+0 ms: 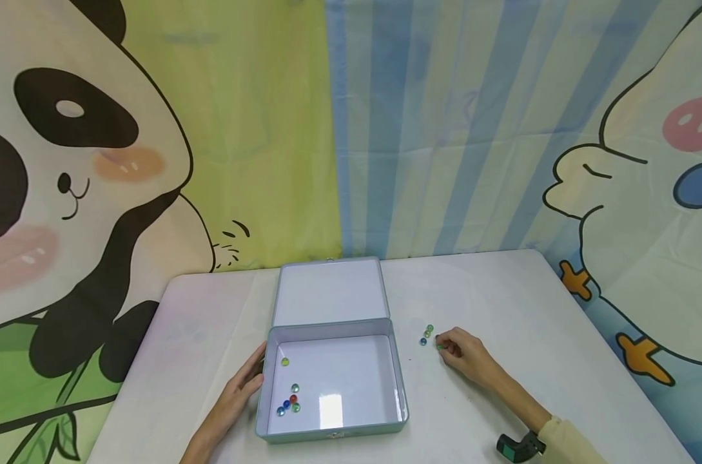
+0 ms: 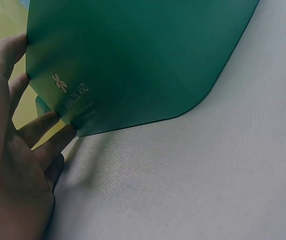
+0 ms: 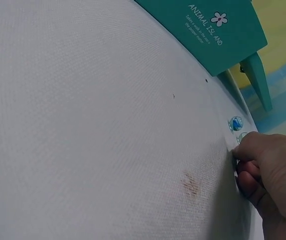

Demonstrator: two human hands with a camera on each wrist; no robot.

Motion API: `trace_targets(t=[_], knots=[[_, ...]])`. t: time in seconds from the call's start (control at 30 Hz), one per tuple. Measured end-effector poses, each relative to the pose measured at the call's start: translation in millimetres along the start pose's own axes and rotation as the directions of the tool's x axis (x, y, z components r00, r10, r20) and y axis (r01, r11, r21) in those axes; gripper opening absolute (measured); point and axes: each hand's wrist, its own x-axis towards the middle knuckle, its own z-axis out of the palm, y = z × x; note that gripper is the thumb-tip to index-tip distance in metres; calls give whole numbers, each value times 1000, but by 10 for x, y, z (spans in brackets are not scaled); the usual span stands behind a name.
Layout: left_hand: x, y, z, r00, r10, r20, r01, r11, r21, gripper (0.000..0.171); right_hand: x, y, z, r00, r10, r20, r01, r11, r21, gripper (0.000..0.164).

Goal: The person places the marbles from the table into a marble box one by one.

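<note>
An open metal tin box (image 1: 304,437), pale inside and green outside, has its lid (image 1: 330,293) folded back. Several glass marbles, one of them red (image 1: 293,399), lie in its left half. My left hand (image 1: 234,394) rests against the box's left side; in the left wrist view its fairly straight fingers touch the green wall (image 2: 133,65). To the right of the box, my right hand (image 1: 469,356) pinches a green marble (image 1: 440,347) at the tabletop. Beside those fingertips lie three loose marbles, a blue one (image 1: 423,341) nearest the box. Curled fingers hide most of the pinched marble.
The white-covered table (image 1: 472,283) carries the box and marbles. Behind it hangs a cartoon-printed curtain (image 1: 258,129). A dark wrist device (image 1: 519,447) sits on the right forearm. A brownish smudge (image 3: 190,185) marks the cloth.
</note>
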Motion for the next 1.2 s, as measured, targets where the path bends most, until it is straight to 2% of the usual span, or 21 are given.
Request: trace_targets(t=[0.2, 0.37, 0.5, 0.6, 0.7, 0.83, 0.93, 1.03, 1.13, 1.2], knots=[[-3, -19, 2, 1000, 11, 5, -11, 1000, 2, 56, 75, -82, -42, 1000, 7, 1, -7, 1000, 5, 24], [-8, -19, 6, 1000, 4, 2, -4, 1000, 5, 56, 180, -233, -93, 999, 28, 17, -29, 996, 83, 20], [-4, -7, 8, 1000, 9, 4, -9, 1000, 7, 56, 265, -403, -138, 996, 68, 52, -77, 977, 199, 15], [-4, 5, 12, 1000, 7, 4, -7, 1000, 7, 56, 323, -537, -161, 989, 101, 104, -128, 947, 296, 15], [-10, 15, 17, 1000, -2, -1, 2, 1000, 7, 56, 415, -762, -220, 982, 111, 151, -157, 928, 337, 17], [-14, 12, 8, 1000, -2, -1, 2, 1000, 5, 57, 552, -932, -210, 974, 116, 193, -177, 923, 341, 19], [-10, 3, -1, 1000, 5, 1, -5, 1000, 8, 57, 653, -923, -117, 973, 87, 215, -162, 920, 358, 20], [-3, 4, -2, 1000, 9, -3, -9, 1000, 14, 57, 802, -1008, -59, 968, 20, 249, -113, 925, 362, 19], [5, 13, -7, 1000, 14, -3, -14, 1000, 14, 57, 979, -1131, 2, 951, -53, 306, -54, 942, 331, 19], [10, 17, -9, 1000, 14, 0, -14, 1000, 11, 57, 1102, -1212, 61, 931, -92, 354, -22, 952, 305, 19]])
